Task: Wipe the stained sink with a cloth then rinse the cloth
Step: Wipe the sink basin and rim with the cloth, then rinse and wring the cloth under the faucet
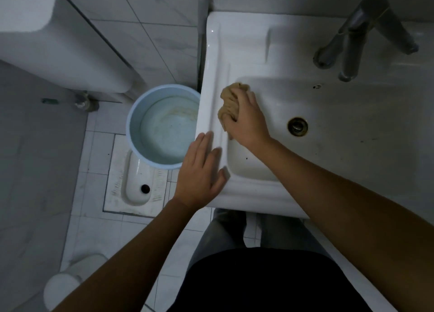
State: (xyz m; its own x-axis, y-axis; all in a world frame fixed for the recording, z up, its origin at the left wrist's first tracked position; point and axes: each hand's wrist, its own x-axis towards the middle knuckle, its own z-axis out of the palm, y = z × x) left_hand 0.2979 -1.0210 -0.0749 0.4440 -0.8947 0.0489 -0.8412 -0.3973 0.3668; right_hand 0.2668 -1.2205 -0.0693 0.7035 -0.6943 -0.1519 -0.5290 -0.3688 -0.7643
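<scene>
1 cloth [228, 105] under right grip [246, 121]

blue basin [162, 126], squat toilet [136, 182], cistern [58, 41]

The right hand [246, 119] grips a bunched tan cloth [231, 102] against the left inner wall of the white sink [258, 48] (basin speckled with dark spots), while the left hand [199, 170] rests flat on the sink's front-left edge.
</scene>
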